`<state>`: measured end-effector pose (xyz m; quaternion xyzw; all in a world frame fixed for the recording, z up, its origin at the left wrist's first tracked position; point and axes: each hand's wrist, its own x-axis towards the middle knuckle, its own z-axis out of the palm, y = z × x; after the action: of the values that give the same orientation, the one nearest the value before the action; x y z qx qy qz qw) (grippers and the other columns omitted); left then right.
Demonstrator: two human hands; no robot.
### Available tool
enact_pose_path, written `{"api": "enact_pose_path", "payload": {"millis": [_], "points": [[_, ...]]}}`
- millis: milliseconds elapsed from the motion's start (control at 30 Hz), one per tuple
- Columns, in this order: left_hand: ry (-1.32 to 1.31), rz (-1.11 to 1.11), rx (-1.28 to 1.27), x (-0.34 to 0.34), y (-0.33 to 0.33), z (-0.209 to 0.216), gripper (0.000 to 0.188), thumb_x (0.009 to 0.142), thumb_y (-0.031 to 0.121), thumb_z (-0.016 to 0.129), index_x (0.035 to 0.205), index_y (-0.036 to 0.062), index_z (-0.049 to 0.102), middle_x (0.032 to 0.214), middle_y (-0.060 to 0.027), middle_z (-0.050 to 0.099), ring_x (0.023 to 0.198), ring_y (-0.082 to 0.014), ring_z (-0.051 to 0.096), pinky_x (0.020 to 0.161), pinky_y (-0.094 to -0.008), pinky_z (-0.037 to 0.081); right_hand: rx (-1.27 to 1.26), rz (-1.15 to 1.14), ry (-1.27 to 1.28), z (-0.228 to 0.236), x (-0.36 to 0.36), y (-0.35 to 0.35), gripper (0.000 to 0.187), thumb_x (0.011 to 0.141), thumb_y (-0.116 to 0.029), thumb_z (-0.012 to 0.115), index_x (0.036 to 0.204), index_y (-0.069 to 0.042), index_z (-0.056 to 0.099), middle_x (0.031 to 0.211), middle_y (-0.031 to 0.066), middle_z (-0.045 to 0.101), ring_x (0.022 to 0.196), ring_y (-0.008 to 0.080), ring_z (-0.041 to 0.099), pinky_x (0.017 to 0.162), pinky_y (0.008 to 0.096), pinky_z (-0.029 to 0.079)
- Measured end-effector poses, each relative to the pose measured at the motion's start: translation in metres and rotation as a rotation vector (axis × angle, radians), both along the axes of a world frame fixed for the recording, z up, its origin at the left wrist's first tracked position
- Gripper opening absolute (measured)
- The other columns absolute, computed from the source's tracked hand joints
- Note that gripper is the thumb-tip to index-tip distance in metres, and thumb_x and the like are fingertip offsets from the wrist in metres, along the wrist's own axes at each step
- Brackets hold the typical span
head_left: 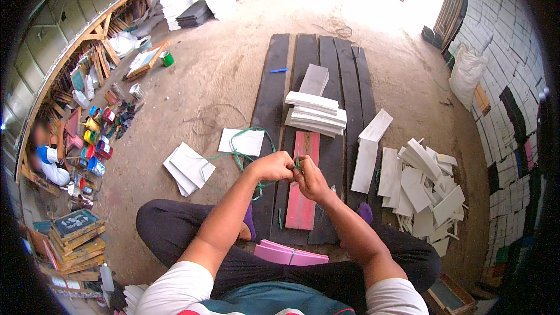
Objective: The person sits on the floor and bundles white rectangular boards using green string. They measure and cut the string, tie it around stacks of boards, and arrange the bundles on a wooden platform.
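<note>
My left hand (273,166) and my right hand (312,181) meet in front of me, fingers pinched together on a green string (240,153). Its loose loops trail leftward past my left wrist. Directly beneath my hands a worn pink-red board (301,213) lies lengthwise on dark planks (269,99). Close to my lap rests a bundle of pink sheets (274,252) with a string around its middle. Beyond my hands sits a stack of white sheets (315,111), with grey-white strips (315,79) behind it. My fingers hide the string's ends.
White sheets (192,166) and another white piece (248,142) lie left of the planks. To the right are long white strips (367,157) and a heap of offcuts (423,189). A blue tool (279,70) lies on the planks. Paint cans (103,148) and a seated person (49,157) are far left.
</note>
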<state>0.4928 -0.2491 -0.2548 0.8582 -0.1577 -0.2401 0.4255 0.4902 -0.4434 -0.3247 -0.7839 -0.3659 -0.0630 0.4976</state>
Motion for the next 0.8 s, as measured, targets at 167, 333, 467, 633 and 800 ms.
{"api": "enact_pose_path", "payload": {"millis": [167,333,467,633,800], "points": [[0.101,0.226,-0.292,-0.003,0.000,-0.044,0.013,0.082,0.006,0.065,0.085,-0.0037,0.073,0.074,-0.0048,0.070,0.067,-0.0124,0.063,0.063,-0.0308,0.051,-0.058,-0.224,-0.075,-0.014,-0.005,0.010,0.023,0.094,-0.017,0.065,0.100,-0.003,0.048,0.083,0.0206,0.055,0.074,0.0477,0.061,0.061,0.0524,0.049],[0.206,0.539,-0.673,-0.002,-0.026,-0.076,0.016,0.096,0.013,0.067,0.095,-0.0025,0.073,0.084,-0.0043,0.072,0.071,-0.0116,0.066,0.067,-0.0277,0.054,-0.022,-0.422,-0.008,-0.008,-0.001,0.009,0.021,0.094,-0.014,0.064,0.096,-0.004,0.047,0.083,0.0221,0.059,0.076,0.0477,0.063,0.061,0.0536,0.049],[0.089,0.738,-0.879,-0.002,-0.052,-0.073,0.023,0.099,0.020,0.069,0.091,-0.0009,0.073,0.079,-0.0031,0.070,0.068,-0.0098,0.064,0.064,-0.0272,0.054,0.094,-0.546,0.005,0.001,0.006,0.012,0.016,0.100,-0.011,0.059,0.092,-0.001,0.048,0.073,0.0230,0.058,0.067,0.0417,0.063,0.059,0.0468,0.048],[-0.059,0.887,-0.917,-0.011,-0.070,-0.083,0.023,0.097,0.022,0.071,0.096,-0.0006,0.075,0.084,-0.0024,0.072,0.075,-0.0101,0.065,0.072,-0.0274,0.053,0.286,-0.572,0.254,0.003,0.006,0.017,0.023,0.100,-0.015,0.063,0.085,-0.001,0.052,0.067,0.0130,0.053,0.058,0.0218,0.057,0.055,0.0382,0.044],[-0.232,0.961,-0.834,-0.018,-0.076,-0.103,0.023,0.097,0.023,0.072,0.098,0.0002,0.077,0.087,-0.0024,0.074,0.080,-0.0103,0.066,0.075,-0.0275,0.052,0.563,-0.449,0.770,-0.021,0.016,0.014,0.022,0.096,-0.018,0.070,0.084,-0.004,0.059,0.074,0.0012,0.059,0.060,0.0121,0.055,0.050,0.0284,0.040]]}}
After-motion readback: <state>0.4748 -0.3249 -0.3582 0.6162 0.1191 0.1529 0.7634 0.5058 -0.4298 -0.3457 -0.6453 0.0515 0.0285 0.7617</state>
